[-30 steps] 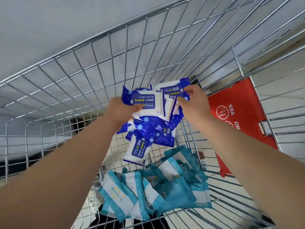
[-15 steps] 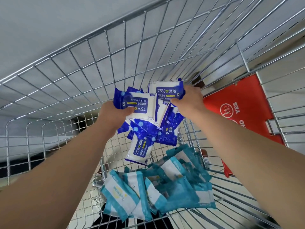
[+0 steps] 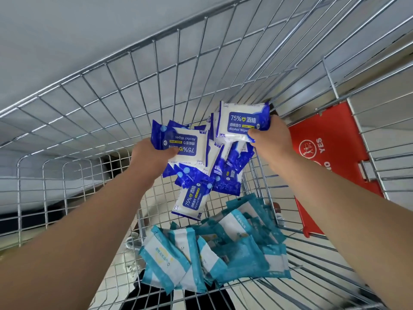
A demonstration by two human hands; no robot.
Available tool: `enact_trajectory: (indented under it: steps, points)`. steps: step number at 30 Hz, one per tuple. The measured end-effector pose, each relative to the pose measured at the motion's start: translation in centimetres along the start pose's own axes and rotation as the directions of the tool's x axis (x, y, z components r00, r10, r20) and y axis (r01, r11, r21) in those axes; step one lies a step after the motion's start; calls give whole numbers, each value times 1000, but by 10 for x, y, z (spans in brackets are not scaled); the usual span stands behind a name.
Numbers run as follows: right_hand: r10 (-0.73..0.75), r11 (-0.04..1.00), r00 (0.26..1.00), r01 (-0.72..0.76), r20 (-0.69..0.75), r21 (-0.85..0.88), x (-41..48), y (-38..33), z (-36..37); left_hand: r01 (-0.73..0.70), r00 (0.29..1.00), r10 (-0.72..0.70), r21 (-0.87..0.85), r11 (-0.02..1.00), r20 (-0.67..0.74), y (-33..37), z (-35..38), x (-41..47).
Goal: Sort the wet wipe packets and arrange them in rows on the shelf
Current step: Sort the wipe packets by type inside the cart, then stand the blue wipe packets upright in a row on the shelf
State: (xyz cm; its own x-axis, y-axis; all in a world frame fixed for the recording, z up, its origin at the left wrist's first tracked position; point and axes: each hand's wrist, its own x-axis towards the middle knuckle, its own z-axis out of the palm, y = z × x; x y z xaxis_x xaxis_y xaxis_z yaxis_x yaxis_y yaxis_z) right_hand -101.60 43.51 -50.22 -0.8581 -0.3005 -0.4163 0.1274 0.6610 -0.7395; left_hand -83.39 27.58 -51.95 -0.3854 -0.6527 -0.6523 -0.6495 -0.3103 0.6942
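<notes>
I count two hands, one wire cart (image 3: 201, 70), one red flap (image 3: 330, 157) — blue packets (image 3: 194, 199) and teal packets (image 3: 165, 262) overlap too much to number.

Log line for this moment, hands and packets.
left hand: gripping blue packet | right hand: gripping blue packet | teal packets: heaped in cart

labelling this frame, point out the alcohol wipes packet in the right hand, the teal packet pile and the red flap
alcohol wipes packet (image 3: 242, 124): head view, on its printed blue label.
teal packet pile (image 3: 214, 253): head view, middle of the heap.
red flap (image 3: 335, 153): head view, bare red plastic.
</notes>
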Motion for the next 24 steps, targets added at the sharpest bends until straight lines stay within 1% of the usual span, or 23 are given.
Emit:
enact_trajectory:
  steps: [3, 6, 11, 14, 19, 21, 24]
  points:
    - [-30, 999, 1000, 30, 9, 36, -11, -2, -8, 44, 999, -42, -90, 995, 25, -1, -7, -9]
    - [-66, 998, 997, 66, 36, 20, -28, -9, -12, 53, 998, -48, -117, 992, 42, 0, -13, -20]
    - [-121, 991, 986, 126, 113, -41, -63, -37, -14, -18, 1000, 19, -70, 997, 15, 17, -33, -53]
    - [-188, 978, 969, 200, 161, -64, -89, -69, -19, -75, 997, 74, -47, 996, -21, 37, -60, -84]
    - [-343, 927, 906, 369, 249, -66, -144, -145, -37, -166, 980, 165, -1, 986, -110, 80, -125, -152]
    - [-413, 895, 873, 441, 260, -62, -168, -180, -44, -205, 964, 206, 24, 979, -169, 96, -156, -182]
    - [-516, 842, 813, 539, 270, -13, -205, -231, -51, -251, 934, 244, 6, 968, -259, 113, -204, -231]
